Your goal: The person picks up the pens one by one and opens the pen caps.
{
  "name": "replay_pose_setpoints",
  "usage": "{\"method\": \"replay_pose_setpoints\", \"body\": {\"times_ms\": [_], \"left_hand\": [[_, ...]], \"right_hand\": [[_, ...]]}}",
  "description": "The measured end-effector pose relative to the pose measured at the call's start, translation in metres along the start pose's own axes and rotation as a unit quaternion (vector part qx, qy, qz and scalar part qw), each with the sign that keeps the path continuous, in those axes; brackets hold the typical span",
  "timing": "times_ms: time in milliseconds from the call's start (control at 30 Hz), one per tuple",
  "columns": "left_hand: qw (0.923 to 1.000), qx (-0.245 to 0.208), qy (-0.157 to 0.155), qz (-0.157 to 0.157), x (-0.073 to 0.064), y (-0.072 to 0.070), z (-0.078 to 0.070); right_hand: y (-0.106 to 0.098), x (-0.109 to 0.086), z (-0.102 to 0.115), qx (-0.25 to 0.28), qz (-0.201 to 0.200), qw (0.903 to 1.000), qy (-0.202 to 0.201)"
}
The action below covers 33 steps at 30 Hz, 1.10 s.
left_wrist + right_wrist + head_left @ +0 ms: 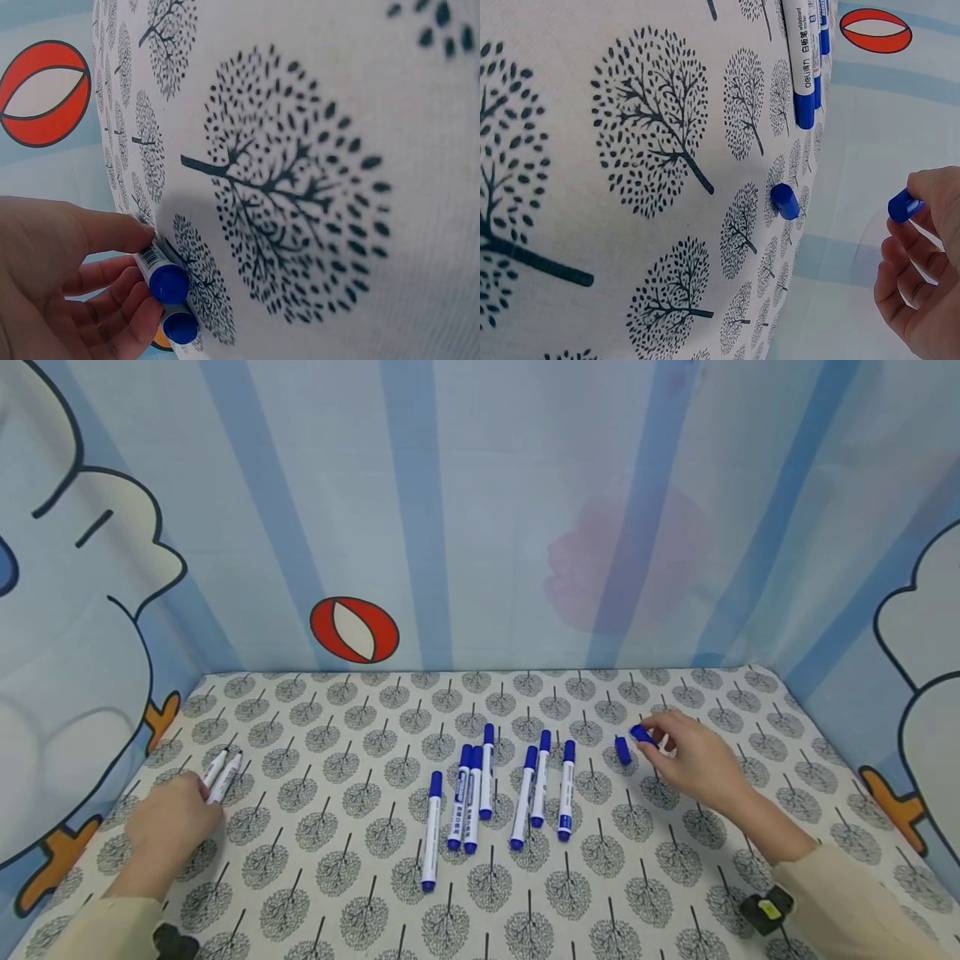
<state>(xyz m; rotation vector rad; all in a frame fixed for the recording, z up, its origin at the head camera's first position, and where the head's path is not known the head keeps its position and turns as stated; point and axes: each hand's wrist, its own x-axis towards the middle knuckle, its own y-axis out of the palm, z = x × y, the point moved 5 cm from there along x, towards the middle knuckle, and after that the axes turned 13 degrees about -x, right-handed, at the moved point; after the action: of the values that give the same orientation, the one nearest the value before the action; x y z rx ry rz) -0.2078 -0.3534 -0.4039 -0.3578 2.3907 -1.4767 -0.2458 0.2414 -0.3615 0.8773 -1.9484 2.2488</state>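
On the left, my left hand [172,814] pinches an uncapped whiteboard marker [224,778] between thumb and curled fingers. A second uncapped marker [215,767] lies right beside it; in the left wrist view, both blue ends stick out under the hand. At the right, my right hand [693,756] holds a small blue marker cap [905,205] between thumb and fingertips, raised off the cloth. Another blue cap [622,751] rests on the tablecloth just left of that hand.
Several capped blue whiteboard markers lie mid-table, including a leftmost one [432,833] and a rightmost one [566,793]. A tree-patterned tablecloth [337,935] covers the table. A printed curtain [480,527] hangs behind it and along both sides.
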Motion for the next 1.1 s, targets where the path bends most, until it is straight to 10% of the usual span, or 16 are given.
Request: {"method": "replay_pose_setpoints", "body": {"times_ms": [1100], "left_hand": [[1.0000,0.004,-0.003,0.000,0.001,-0.001,-0.004]], "right_hand": [[0.011,-0.004,0.003,0.006,0.021,0.9997,-0.014]]}}
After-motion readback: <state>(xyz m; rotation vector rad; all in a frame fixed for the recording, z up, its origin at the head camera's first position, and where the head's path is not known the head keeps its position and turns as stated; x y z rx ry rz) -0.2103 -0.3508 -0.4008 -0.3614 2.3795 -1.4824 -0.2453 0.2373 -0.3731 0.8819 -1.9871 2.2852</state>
